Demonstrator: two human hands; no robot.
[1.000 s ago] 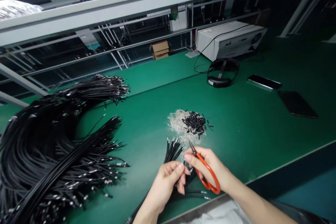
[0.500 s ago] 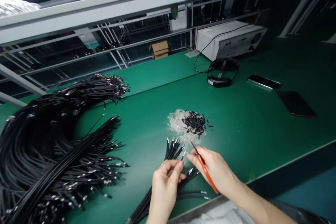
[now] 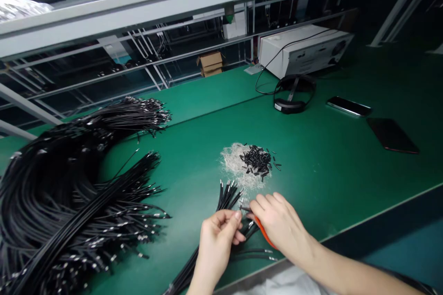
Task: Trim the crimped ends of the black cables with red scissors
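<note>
Left hand (image 3: 218, 235) pinches cable (image 3: 241, 204) near tip, apparently for steadiness. Right hand (image 3: 278, 223) grips scissors (image 3: 265, 232), blades (image 3: 246, 209) beside cable. Black scraps (image 3: 257, 159) piled beyond, presumably clear of work.

Open bench (image 3: 318, 161) right, cable heap (image 3: 76, 221) blocking left

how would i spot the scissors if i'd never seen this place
Find the big green table, then the right hand near its front edge. The scissors are in that hand, their dark blades pointing toward the left hand. Their orange-red handle sets them apart from the black cables nearby.
</note>
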